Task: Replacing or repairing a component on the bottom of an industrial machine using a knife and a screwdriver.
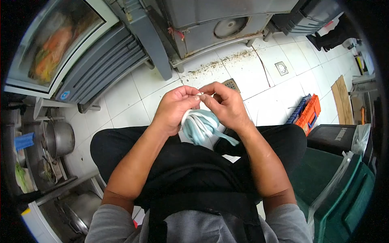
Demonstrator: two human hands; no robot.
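Observation:
A bundle of pale teal and white fabric strips [200,126] hangs below my two hands, above my lap, with a loose teal end at its lower right. My left hand [174,109] pinches a small white piece [200,94] between thumb and curled fingers. My right hand [225,105] pinches at that same white piece from the right, its fingertips nearly meeting those of my left. The exact shape of what sits between the fingertips is too small to make out.
A glass-door fridge [65,40], grey appliance [194,24] and metal pots [60,138] surround me on the tiled floor [133,101]. An orange case [308,113], wooden board [341,99] and green bin [332,198] are right. A dark-clothed leg [330,38] shows upper right.

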